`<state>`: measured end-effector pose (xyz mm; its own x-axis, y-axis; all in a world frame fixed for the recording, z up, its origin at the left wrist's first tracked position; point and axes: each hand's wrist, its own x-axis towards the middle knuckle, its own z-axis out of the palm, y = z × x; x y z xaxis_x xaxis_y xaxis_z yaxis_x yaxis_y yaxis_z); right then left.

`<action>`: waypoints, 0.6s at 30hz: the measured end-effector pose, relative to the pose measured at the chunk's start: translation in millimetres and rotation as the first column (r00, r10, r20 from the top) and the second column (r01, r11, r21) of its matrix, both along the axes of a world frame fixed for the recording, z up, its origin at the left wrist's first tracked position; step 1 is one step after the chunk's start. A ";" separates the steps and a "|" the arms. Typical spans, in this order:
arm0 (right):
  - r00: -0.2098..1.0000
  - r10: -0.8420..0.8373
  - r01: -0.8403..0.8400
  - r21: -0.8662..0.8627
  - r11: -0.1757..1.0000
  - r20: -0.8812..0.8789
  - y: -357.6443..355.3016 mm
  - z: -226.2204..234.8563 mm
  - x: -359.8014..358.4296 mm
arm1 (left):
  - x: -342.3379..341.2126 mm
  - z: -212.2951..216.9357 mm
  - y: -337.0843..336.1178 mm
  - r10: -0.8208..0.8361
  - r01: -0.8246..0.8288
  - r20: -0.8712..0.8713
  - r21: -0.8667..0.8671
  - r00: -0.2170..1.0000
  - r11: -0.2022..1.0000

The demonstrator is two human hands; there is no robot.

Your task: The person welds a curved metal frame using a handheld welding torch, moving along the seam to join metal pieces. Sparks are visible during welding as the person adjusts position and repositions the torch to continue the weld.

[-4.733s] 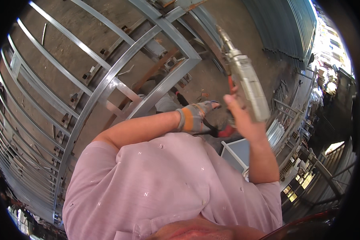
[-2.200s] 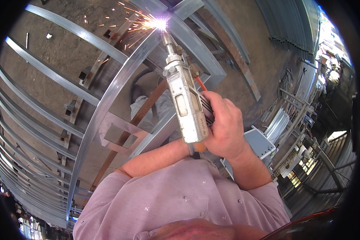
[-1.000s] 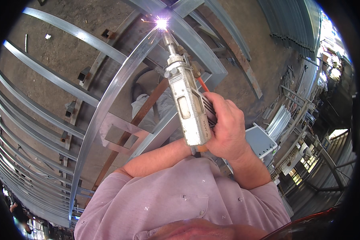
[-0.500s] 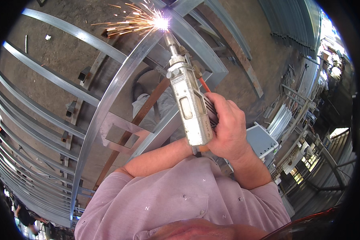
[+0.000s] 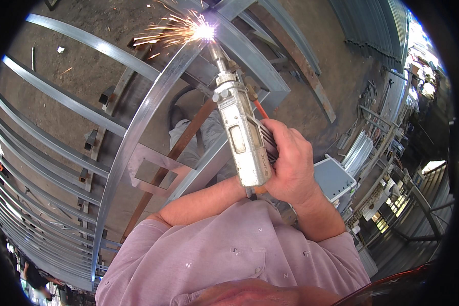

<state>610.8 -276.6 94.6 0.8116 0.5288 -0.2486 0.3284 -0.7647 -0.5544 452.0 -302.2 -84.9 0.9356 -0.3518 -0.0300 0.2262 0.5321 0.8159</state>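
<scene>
Appearing rigid and heavy, the welding gun (image 5: pixel 246 140) warrants holding by its handle (image 5: pixel 269 142), which the right hand (image 5: pixel 293 166) grips; left hand (image 5: pixel 260 189) mostly hidden, hold undetermined.

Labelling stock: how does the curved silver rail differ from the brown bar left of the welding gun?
The curved silver rail is shiny; the brown bar is dull. The rail looks bowed; the bar, nearly straight. Sparks burst near the rail's upper end, none at the bar. Both are long and narrow.
</scene>
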 end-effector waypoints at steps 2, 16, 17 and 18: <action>1.000 0.000 0.000 -0.001 1.000 0.004 -0.6 -0.2 -0.4 | -0.5 -0.3 0.3 -0.002 0.002 0.001 0.003 1.000 1.000; 1.000 -0.013 0.013 0.005 1.000 -0.012 -1.8 1.6 -2.4 | -2.0 -1.5 -2.6 -0.011 0.011 0.003 -0.008 1.000 1.000; 1.000 -0.010 0.010 0.004 1.000 -0.009 -2.3 1.5 -2.7 | -2.0 -1.7 -2.9 -0.012 0.012 0.000 -0.007 1.000 1.000; 1.000 -0.006 0.006 0.002 1.000 -0.006 -3.0 1.2 -3.0 | -2.1 -1.6 -3.2 -0.013 0.013 0.000 -0.010 1.000 1.000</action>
<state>607.9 -279.6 95.8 0.8134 0.5241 -0.2523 0.3201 -0.7655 -0.5582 449.9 -305.4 -86.5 0.9308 -0.3645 -0.0266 0.2336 0.5374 0.8103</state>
